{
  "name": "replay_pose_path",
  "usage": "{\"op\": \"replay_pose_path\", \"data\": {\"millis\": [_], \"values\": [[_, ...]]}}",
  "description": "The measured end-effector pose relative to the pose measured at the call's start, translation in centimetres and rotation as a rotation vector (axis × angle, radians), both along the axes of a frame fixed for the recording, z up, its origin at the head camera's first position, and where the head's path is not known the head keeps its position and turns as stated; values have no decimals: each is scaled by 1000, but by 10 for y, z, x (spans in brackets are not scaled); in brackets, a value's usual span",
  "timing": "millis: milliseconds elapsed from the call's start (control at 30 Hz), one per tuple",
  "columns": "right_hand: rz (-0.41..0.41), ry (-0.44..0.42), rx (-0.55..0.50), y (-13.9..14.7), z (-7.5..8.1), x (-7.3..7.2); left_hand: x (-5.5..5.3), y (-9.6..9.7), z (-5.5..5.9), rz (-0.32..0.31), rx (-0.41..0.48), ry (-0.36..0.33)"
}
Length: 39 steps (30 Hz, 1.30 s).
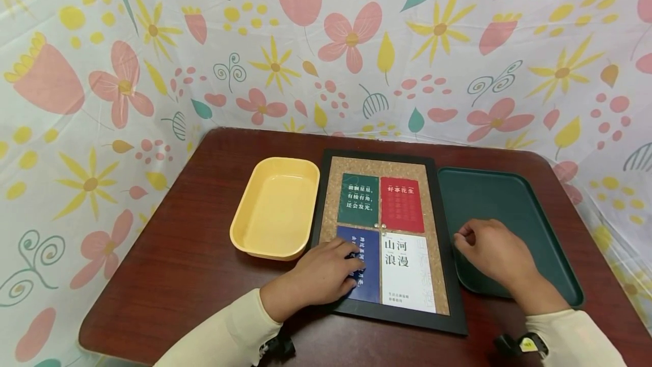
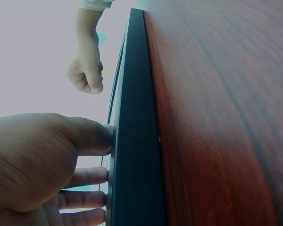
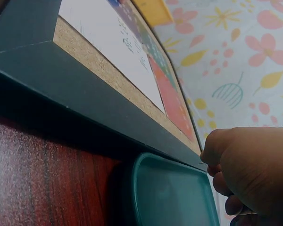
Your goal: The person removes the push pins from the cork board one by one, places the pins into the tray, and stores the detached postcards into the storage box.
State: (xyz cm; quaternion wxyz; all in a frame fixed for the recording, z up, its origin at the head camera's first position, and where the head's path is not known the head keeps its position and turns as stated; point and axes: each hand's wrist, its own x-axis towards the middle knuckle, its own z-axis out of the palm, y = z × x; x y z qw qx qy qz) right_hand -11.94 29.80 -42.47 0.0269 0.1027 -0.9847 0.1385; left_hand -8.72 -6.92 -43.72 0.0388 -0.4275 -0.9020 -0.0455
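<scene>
A black-framed cork board (image 1: 442, 276) carries a green card (image 1: 358, 217), a red card (image 1: 402, 205), a blue card (image 1: 369, 287) and a white card (image 1: 412, 282). Small pearly pins (image 1: 384, 226) sit where the cards' inner corners meet. With fingers spread, my left hand (image 1: 326, 273) rests on the blue card and covers part of its text. Over the near left of the green tray (image 1: 509, 203), beside the frame, is my right hand (image 1: 496, 248), its fingers curled. In the right wrist view a thin metal pin (image 3: 202, 163) pokes out from the pinched thumb and fingertips; its head is hidden.
A yellow plastic tray (image 1: 277, 208) stands to the left of the board. The dark red wooden table (image 1: 168, 254) bears all of these. Behind it hangs a flower-printed white cloth (image 1: 305, 72).
</scene>
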Motion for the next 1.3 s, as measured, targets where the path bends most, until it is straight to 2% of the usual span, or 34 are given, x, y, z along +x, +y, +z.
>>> {"op": "replay_pose_path", "data": {"millis": [567, 933, 1300], "values": [[-14, -33, -4, 6, 1, 1, 0, 0, -2, 2, 2, 7], [2, 8, -5, 8, 1, 1, 0, 0, -1, 6, -5, 11], [-7, -9, -6, 7, 3, 1, 0, 0, -1, 4, 2, 9]]}}
